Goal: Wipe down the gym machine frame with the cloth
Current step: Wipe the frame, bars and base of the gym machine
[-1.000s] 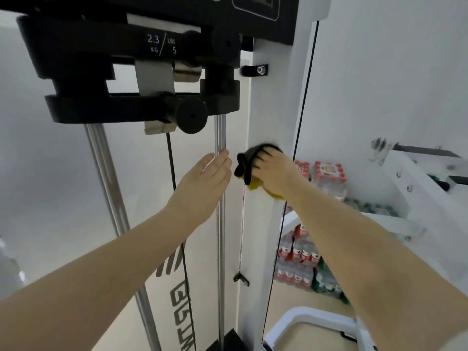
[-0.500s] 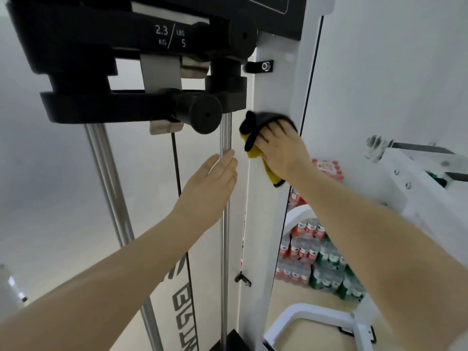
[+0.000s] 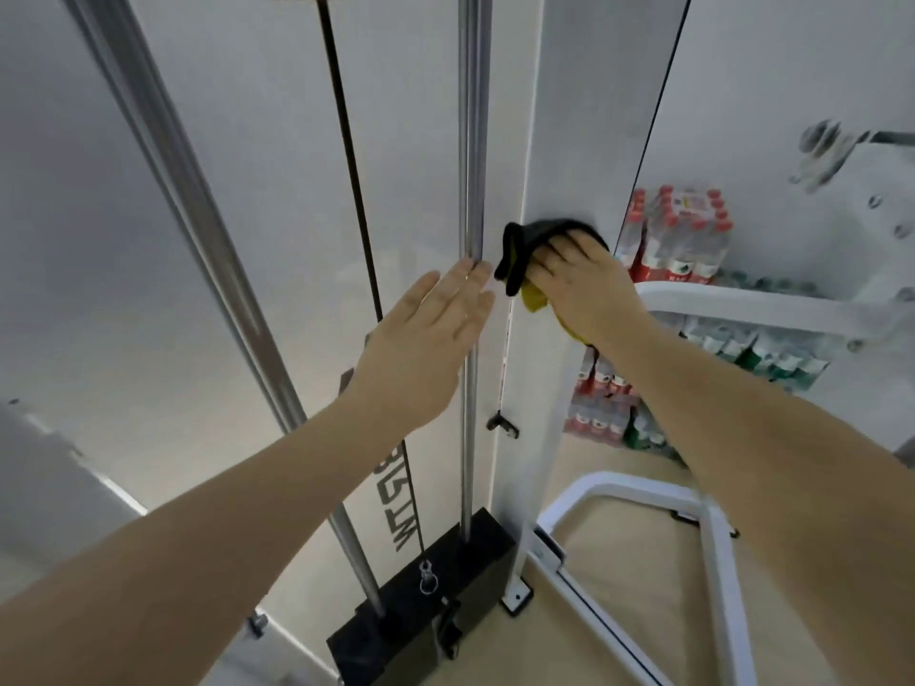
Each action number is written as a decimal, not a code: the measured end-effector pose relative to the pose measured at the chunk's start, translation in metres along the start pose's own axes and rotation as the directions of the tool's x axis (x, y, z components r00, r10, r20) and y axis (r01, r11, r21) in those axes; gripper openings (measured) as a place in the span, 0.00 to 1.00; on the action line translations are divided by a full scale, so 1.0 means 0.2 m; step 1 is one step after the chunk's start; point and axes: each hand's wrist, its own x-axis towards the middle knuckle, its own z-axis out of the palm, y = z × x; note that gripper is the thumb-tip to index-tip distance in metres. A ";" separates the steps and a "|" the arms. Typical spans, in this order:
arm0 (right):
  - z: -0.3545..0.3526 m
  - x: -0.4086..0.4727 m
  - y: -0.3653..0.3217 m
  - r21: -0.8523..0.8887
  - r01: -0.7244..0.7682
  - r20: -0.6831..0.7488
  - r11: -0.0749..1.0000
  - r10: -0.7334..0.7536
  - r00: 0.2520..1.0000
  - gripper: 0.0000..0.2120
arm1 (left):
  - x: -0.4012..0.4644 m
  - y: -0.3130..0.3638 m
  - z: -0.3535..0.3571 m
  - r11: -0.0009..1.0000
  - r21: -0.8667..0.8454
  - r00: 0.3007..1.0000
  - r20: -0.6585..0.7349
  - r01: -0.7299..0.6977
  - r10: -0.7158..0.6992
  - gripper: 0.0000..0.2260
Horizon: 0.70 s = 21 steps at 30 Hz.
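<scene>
White-painted frame upright [image 3: 584, 141] rises above the right hand [image 3: 582, 284], whose spread fingers [image 3: 559, 252] press the black and yellow cloth [image 3: 525, 259] flat against it, likely to keep full contact while wiping. Just left of those fingers, the left hand [image 3: 426, 349] is flat and holds nothing, its straight fingertips at the chrome guide rod [image 3: 473, 141], probably for steadiness.

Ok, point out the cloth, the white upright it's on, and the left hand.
cloth [image 3: 517, 252]: head view, on the black fold left of the right hand's fingers.
white upright [image 3: 584, 116]: head view, on its bare face above the cloth.
left hand [image 3: 421, 344]: head view, on the back of the hand.
</scene>
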 end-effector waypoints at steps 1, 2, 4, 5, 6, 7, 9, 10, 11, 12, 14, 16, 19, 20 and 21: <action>-0.01 0.00 0.02 0.008 -0.029 -0.024 1.000 0.029 0.999 0.13 | -0.03 0.03 0.02 1.000 -0.019 0.999 0.035 -0.001 0.002 0.26; -0.01 0.00 0.01 0.008 -0.056 -0.070 0.998 0.056 0.996 0.13 | -0.06 0.06 0.04 0.999 -0.034 0.997 0.071 -0.002 0.004 0.26; 0.07 -0.05 -0.08 0.076 -0.086 -0.084 0.993 0.092 0.992 0.16 | -0.11 0.10 0.07 0.998 -0.058 0.993 0.117 -0.001 0.007 0.27; 0.12 -0.10 -0.15 0.076 -0.054 -0.068 0.996 0.059 0.996 0.15 | -0.14 0.12 0.09 0.997 -0.077 0.992 0.127 0.003 0.007 0.27; 0.18 -0.16 -0.22 0.068 0.001 0.012 0.998 -0.001 1.000 0.15 | -0.17 0.14 0.11 0.995 -0.096 0.989 0.145 0.006 0.008 0.27; 0.23 -0.22 -0.29 0.070 0.065 0.111 0.995 -0.073 0.991 0.18 | -0.21 0.16 0.13 0.994 -0.112 0.986 0.167 0.000 0.019 0.27; 0.29 -0.34 -0.42 0.140 0.235 0.405 0.962 -0.272 0.873 0.22 | -0.29 0.19 0.14 0.992 -0.120 0.977 0.206 -0.032 0.056 0.26; 0.28 -0.37 -0.46 0.197 0.258 0.471 0.946 -0.322 0.821 0.21 | -0.33 0.20 0.15 0.991 -0.125 0.970 0.231 -0.043 0.071 0.27; 0.27 -0.38 -0.49 0.238 0.245 0.492 0.940 -0.334 0.804 0.20 | -0.36 0.20 0.15 0.991 -0.130 0.960 0.270 -0.040 0.075 0.30; 0.24 -0.36 -0.51 0.271 0.216 0.497 0.938 -0.329 0.803 0.18 | -0.40 0.21 0.12 0.992 -0.124 0.945 0.319 -0.026 0.064 0.32; 0.17 -0.33 -0.51 0.317 0.184 0.467 0.930 -0.322 0.824 0.14 | -0.47 0.22 0.09 0.992 -0.123 0.908 0.412 -0.035 0.083 0.34; 0.05 -0.30 -0.47 0.400 0.103 0.496 0.911 -0.310 0.811 0.14 | -0.52 0.23 0.07 0.981 -0.183 0.853 0.503 -0.056 0.142 0.32; -0.20 -0.32 -0.40 0.541 -0.094 0.529 0.836 -0.252 0.810 0.13 | -0.54 0.22 0.00 0.965 -0.238 0.833 0.509 -0.107 0.218 0.31; -0.28 -0.34 -0.38 0.563 -0.179 0.540 0.807 -0.195 0.819 0.13 | -0.55 0.20 0.00 0.953 -0.277 0.869 0.434 -0.124 0.239 0.30; -0.36 -0.37 -0.37 0.579 -0.274 0.552 0.768 -0.122 0.825 0.12 | -0.56 0.19 -0.03 0.939 -0.312 0.908 0.336 -0.146 0.252 0.30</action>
